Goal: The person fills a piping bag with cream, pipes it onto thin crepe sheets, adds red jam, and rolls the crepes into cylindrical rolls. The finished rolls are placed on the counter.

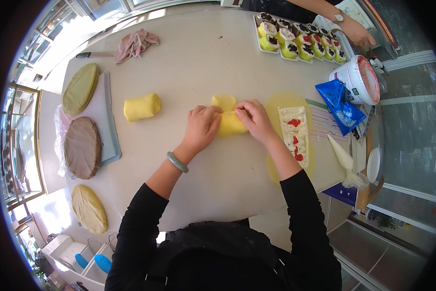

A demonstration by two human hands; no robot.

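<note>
A yellow crepe roll [230,124] lies in front of me, its far flap standing up from it. My left hand [202,125] grips its left end, and my right hand [254,118] pinches its far edge near the right end. Left of them a finished-looking yellow roll [142,107] lies apart on the table. Close by my right forearm, a flat round yellow crepe [272,152] carries a block of piped white cream [293,136] with red filling on it. The undersides of both hands' grips are hidden.
Stacks of green [80,89], brown [82,147] and yellow crepes [89,209] line the left. A knife [94,55] and pink cloth [135,44] lie far left. Cut rolls in trays [289,43], a tub [356,80], blue packet [340,105] and piping bag [341,156] are right, near a co-worker's hand [358,32].
</note>
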